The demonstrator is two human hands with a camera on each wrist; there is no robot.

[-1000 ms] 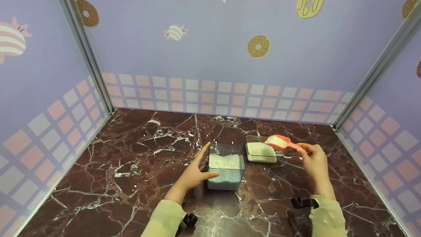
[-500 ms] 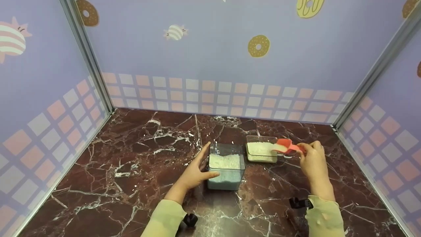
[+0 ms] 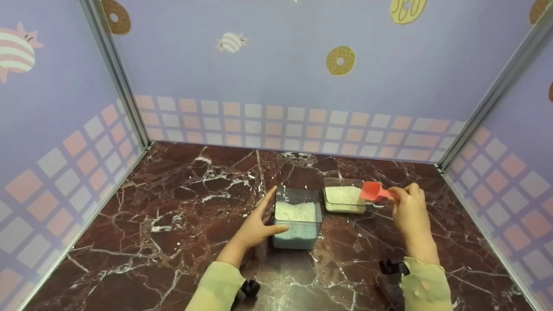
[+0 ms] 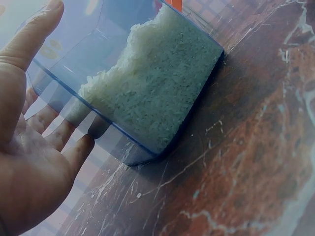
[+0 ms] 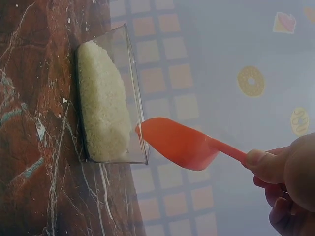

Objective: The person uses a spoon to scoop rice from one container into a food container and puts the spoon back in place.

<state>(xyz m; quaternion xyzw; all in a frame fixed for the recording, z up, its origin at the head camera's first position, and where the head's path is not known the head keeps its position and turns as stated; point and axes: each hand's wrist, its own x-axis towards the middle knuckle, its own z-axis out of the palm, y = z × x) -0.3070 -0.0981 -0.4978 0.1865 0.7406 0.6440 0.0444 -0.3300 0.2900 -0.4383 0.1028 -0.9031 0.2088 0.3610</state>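
Note:
In the head view, a clear square container [image 3: 298,216], part-filled with white rice [image 4: 152,78], stands on the marbled tabletop. My left hand [image 3: 252,231] rests against its left side, fingers and thumb fairly straight, thumb across the front. To its right is a smaller clear rectangular box [image 3: 344,208], also holding rice [image 5: 103,103]. My right hand [image 3: 410,211] pinches the handle of an orange-red scoop [image 3: 372,191]. The scoop is tipped over the small box's right edge, its tip at the rim in the right wrist view. No rice shows in the scoop's bowl.
White grains and specks [image 3: 259,185] lie scattered on the dark red marbled tabletop [image 3: 129,259]. Patterned panels [image 3: 276,77] wall the back and both sides, joined by metal corner posts [image 3: 116,77]. Black bands [image 3: 249,288] sit at both wrists.
My right hand has tilted the scoop over the small box; the heap of rice that was in it has poured out. The left hand and larger container have stayed still.

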